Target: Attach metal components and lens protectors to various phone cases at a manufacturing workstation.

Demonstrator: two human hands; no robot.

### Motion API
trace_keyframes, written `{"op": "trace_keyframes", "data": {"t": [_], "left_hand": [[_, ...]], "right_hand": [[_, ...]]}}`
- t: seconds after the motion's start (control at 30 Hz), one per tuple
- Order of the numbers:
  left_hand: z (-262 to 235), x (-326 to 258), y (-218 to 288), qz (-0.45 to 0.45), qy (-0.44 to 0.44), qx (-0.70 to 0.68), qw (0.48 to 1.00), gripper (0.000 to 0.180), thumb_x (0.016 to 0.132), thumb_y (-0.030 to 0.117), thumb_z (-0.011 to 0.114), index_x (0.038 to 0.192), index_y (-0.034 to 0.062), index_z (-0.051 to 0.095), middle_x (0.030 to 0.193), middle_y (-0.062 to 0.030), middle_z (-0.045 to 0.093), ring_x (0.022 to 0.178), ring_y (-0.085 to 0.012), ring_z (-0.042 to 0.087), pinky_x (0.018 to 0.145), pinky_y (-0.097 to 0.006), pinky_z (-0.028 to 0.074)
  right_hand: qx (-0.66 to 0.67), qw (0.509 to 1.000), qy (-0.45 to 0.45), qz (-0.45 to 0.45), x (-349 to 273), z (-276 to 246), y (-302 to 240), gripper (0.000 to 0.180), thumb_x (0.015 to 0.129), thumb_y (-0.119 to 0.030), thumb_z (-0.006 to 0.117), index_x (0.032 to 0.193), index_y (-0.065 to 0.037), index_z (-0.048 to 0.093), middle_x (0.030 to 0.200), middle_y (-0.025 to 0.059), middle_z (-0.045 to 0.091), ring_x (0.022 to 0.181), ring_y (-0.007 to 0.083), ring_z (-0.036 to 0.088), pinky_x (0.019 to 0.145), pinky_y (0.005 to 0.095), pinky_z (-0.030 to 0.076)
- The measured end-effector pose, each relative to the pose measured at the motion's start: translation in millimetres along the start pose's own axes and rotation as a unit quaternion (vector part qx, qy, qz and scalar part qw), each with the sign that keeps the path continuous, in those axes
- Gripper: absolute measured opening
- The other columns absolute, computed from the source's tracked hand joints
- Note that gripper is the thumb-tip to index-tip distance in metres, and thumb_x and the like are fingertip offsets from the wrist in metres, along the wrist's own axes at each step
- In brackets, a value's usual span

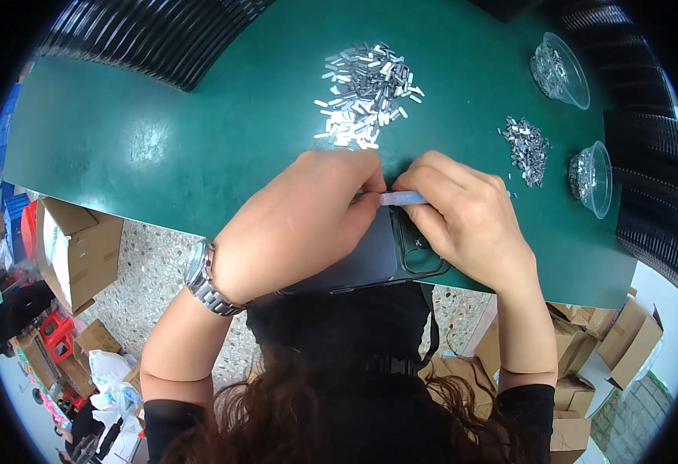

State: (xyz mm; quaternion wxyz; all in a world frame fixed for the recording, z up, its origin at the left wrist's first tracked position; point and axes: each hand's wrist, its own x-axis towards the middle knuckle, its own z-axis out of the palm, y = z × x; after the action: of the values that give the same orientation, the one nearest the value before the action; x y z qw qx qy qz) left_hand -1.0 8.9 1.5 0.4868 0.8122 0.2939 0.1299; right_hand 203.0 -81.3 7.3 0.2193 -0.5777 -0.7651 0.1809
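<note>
A small pale-blue strip (pixel 402 199) is pinched between the left hand (pixel 296 224) and right hand (pixel 466 216), both grips clenched on it, above a dark phone case (pixel 370 259) at the green tabletop (pixel 199 139) edge.

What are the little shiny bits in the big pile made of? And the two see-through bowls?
The little bits in the pile look like metal: silvery and glinting, though shiny plastic is possible. The two bowls look like thin clear plastic, since the green table shows through them; glass can't be ruled out.
</note>
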Motion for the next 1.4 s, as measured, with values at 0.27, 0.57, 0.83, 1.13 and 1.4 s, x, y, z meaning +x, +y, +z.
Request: {"op": "trace_keyframes", "data": {"t": [0.27, 0.57, 0.83, 1.13, 1.4], "left_hand": [[8, 2, 8, -0.003, 0.007, 0.066, 0.998, 0.010, 0.094, 0.007, 0.067, 0.101, 0.0002, 0.067, 0.085, -0.0162, 0.068, 0.074, -0.0381, 0.065, 0.065, -0.044, 0.051], [12, -3, 12, 0.005, -0.005, 0.132, 0.991, 0.009, 0.095, 0.010, 0.068, 0.102, 0.0041, 0.064, 0.085, -0.0138, 0.064, 0.073, -0.0378, 0.065, 0.064, -0.047, 0.052], [19, -4, 16, -0.003, 0.013, 0.148, 0.989, 0.008, 0.095, 0.004, 0.066, 0.102, 0.0025, 0.064, 0.087, -0.0151, 0.066, 0.075, -0.0380, 0.066, 0.065, -0.046, 0.052], [20, -3, 16, 0.001, 0.023, 0.149, 0.989, 0.010, 0.093, 0.003, 0.068, 0.103, 0.0047, 0.065, 0.084, -0.0136, 0.064, 0.073, -0.0353, 0.065, 0.063, -0.044, 0.051], [18, -3, 11, 0.036, 0.023, 0.157, 0.987, 0.015, 0.090, 0.002, 0.070, 0.104, 0.0055, 0.065, 0.081, -0.0112, 0.060, 0.070, -0.0335, 0.063, 0.062, -0.044, 0.051]], "right_hand": [[0.069, 0.996, -0.029, 0.049, -1, -1, 8, 0.012, 0.091, -0.012, 0.071, 0.098, -0.005, 0.065, 0.093, 0.0125, 0.061, 0.078, 0.0391, 0.065, 0.067, 0.0484, 0.052], [-0.107, 0.993, -0.046, 0.008, -15, -10, -9, 0.029, 0.088, -0.009, 0.071, 0.116, -0.004, 0.071, 0.097, 0.0059, 0.060, 0.076, 0.0235, 0.068, 0.062, 0.0365, 0.058], [-0.078, 0.993, 0.021, 0.084, -18, 6, -21, 0.025, 0.084, -0.003, 0.068, 0.109, -0.002, 0.069, 0.097, 0.0059, 0.059, 0.070, 0.0238, 0.068, 0.060, 0.0387, 0.059], [-0.138, 0.988, -0.017, 0.063, -24, -3, -16, 0.045, 0.081, -0.004, 0.069, 0.126, -0.004, 0.070, 0.101, 0.0063, 0.059, 0.068, 0.0193, 0.067, 0.056, 0.0342, 0.059], [-0.131, 0.991, -0.018, 0.018, -19, 7, -5, 0.046, 0.082, -0.006, 0.070, 0.128, -0.001, 0.069, 0.102, 0.0056, 0.060, 0.067, 0.0156, 0.067, 0.052, 0.0315, 0.057]]}}
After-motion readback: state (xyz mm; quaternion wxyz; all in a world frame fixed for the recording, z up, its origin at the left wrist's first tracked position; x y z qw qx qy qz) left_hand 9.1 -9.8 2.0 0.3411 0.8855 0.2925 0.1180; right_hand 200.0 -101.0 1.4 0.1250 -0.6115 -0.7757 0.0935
